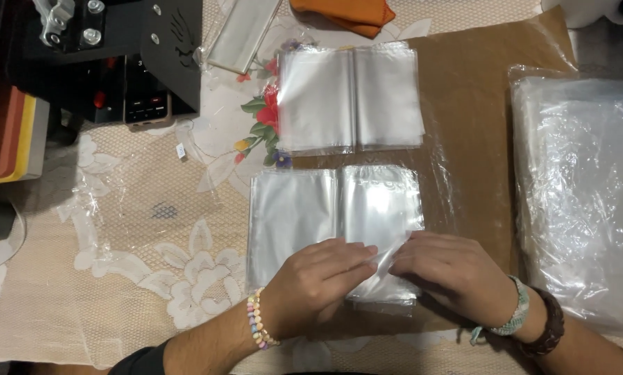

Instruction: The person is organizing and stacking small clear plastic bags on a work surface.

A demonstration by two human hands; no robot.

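Note:
Two stacks of small clear plastic bags lie side by side as a near pile (311, 208) on the table in front of me. My left hand (318, 278) presses flat on the lower part of that pile, fingers together, a bead bracelet on its wrist. My right hand (450, 274) rests on the pile's right half and pinches the corner of a top clear bag (391, 260) between fingertips. A second, far pile of clear bags (349, 97) lies beyond, untouched.
A brown paper sheet (478, 104) lies under the piles on a lace tablecloth (117, 229). A large clear plastic package (582, 194) fills the right side. A black machine (117, 55) stands at the back left, an orange cloth (346, 14) at the back.

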